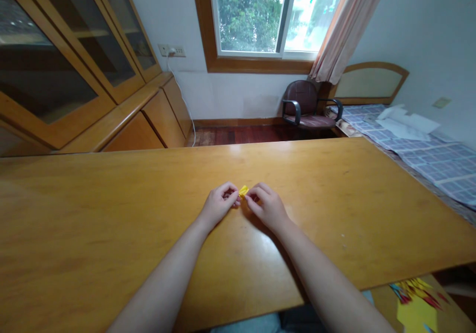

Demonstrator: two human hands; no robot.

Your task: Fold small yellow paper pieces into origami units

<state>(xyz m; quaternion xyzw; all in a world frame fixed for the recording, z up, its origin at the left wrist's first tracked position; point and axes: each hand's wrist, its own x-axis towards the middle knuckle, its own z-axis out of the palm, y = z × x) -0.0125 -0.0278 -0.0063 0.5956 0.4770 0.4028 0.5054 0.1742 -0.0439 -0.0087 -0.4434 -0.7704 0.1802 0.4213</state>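
Observation:
A small yellow piece of folded paper (243,191) is held between my two hands, just above the middle of the wooden table (130,234). My left hand (220,201) pinches its left side, thumb against curled fingers. From the other side my right hand (267,205) grips it with thumb and forefinger. Fingertips cover much of the paper, so its full shape is hidden.
Below the table's right front edge, a lower surface carries a yellow sheet (416,315) and several colourful scraps (414,289). Behind the table stand a brown armchair (307,105) and, to the right, a bed (427,149). Glass-doored cabinets (104,50) line the left.

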